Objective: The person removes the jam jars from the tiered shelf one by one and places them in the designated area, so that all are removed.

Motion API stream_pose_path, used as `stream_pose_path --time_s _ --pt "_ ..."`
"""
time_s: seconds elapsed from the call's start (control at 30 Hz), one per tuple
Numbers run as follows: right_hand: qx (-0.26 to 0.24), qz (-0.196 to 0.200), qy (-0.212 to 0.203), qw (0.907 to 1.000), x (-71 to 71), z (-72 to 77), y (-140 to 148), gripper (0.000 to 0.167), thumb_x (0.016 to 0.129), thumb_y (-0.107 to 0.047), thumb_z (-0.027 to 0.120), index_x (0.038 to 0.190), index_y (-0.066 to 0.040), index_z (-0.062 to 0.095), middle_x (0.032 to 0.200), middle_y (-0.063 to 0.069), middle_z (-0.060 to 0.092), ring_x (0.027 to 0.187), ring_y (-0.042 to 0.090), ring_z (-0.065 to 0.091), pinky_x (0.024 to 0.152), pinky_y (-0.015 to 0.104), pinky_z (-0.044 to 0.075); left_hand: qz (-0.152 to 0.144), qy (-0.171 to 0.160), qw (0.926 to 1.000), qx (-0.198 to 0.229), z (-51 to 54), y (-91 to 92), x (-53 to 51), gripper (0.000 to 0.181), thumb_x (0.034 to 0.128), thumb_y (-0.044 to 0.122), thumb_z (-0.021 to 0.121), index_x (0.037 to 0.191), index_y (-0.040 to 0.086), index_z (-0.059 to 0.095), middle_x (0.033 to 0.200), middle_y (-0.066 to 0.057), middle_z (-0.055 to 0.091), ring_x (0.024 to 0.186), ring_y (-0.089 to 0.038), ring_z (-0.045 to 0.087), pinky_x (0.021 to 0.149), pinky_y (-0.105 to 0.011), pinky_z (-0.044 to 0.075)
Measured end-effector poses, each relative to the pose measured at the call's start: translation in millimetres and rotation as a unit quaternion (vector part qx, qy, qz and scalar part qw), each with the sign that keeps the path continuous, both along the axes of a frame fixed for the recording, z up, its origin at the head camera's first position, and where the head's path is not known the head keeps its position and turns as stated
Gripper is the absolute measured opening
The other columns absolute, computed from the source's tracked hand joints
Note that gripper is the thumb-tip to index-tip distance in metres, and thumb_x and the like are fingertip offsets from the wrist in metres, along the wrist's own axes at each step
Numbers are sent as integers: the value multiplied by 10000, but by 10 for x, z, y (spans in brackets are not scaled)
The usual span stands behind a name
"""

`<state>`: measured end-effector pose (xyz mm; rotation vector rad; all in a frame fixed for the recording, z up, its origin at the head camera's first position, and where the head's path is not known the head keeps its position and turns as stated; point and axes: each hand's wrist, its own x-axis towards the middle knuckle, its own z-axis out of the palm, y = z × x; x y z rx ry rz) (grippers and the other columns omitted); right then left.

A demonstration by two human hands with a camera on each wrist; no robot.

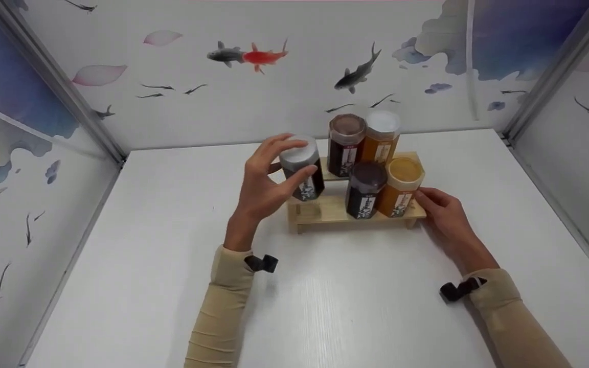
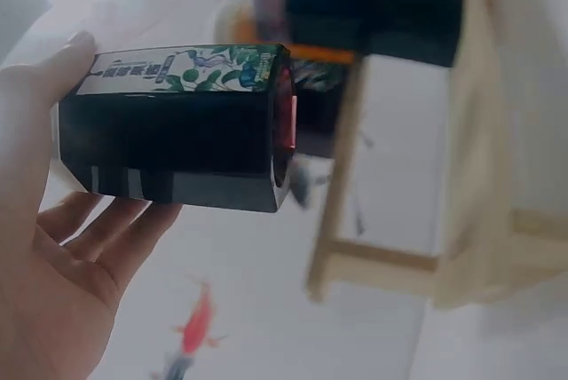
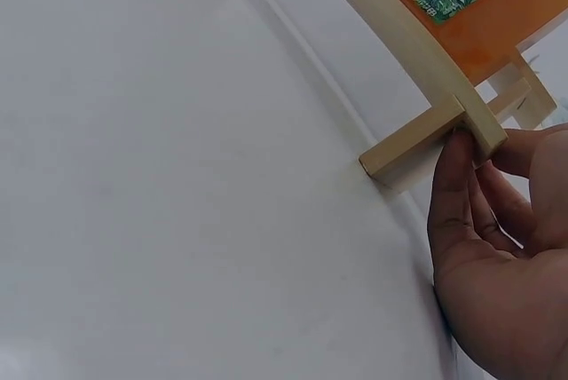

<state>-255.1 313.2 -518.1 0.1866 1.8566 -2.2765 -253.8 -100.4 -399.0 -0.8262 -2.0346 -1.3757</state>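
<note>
The labels (image 2: 177, 72) on the jars (image 1: 367, 190) are too blurred to read.

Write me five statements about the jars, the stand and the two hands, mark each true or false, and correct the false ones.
1. The left hand grips a white-lidded dark jar. True.
2. The right hand holds a jar as well. False: it pinches the end of the wooden stand.
3. At the back of the stand, a brown-lidded jar is beside a white-lidded amber jar. True.
4. Both jars at the front of the stand are amber. False: they are a dark front jar and an amber front jar.
5. The amber front jar is nearer the right hand than the dark front jar is. True.
</note>
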Motion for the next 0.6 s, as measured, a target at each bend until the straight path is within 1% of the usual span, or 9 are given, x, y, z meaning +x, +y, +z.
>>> stream_pose_path --time_s 0.07,0.13,0.2,0.27,0.33,0.4,0.5,0.6 --pt "12 -9 -10 10000 -8 -4 -6 560 1031 -357 744 1478 -59 586 1434 3 576 1274 78 632 1036 186 568 263 31 9996 88 36 -111 -6 426 965 330 849 1361 228 732 1459 -96 642 1274 -165 677 906 -347 664" --pt "50 -22 -25 10000 -10 -6 -6 564 1027 -364 750 1475 -62 589 1430 1 581 1268 76 635 1031 187 572 528 36 9985 139 40 -207 -29 413 975 334 836 1361 230 730 1469 -110 628 1268 -178 670 917 -381 664" --pt "113 -23 -37 9999 -7 -7 -3 572 1023 -374 753 1474 -65 587 1427 -3 579 1270 75 631 1031 186 571 776 -6 9968 175 13 -289 -67 402 984 342 823 1361 236 731 1484 -112 611 1292 -198 648 932 -433 662" --pt "186 -4 -26 9998 -10 -5 0 585 1019 -387 755 1479 -69 584 1429 -6 577 1278 80 624 1034 185 569 989 -88 9949 196 -39 -367 -120 395 990 346 815 1361 240 731 1497 -113 597 1317 -222 626 948 -491 654" --pt "271 -14 6 9996 -14 -2 4 586 1018 -399 753 1479 -79 585 1427 -12 577 1283 80 617 1036 178 565 1150 -246 9929 200 -117 -435 -185 393 990 343 816 1361 242 729 1509 -108 585 1348 -245 605 965 -541 641" --pt "330 -26 36 9994 -20 -5 9 580 1019 -403 749 1479 -87 587 1421 -17 579 1280 78 614 1032 171 564 1289 -476 9904 150 -225 -493 -255 388 990 336 817 1357 246 727 1516 -100 574 1379 -258 586 1000 -570 621" --pt "349 -25 64 9994 -22 -18 14 561 1029 -392 738 1475 -86 586 1414 -14 582 1268 77 619 1023 170 568 1383 -871 9865 29 -432 -552 -360 375 985 289 828 1339 225 723 1508 -108 562 1402 -278 567 1065 -565 589" --pt "319 -14 67 9995 -26 -29 9 545 1037 -379 730 1468 -78 588 1408 -3 585 1257 87 625 1019 182 575 1409 -1199 9827 -77 -633 -583 -435 365 979 233 835 1323 204 717 1494 -113 558 1407 -284 561 1108 -534 570"
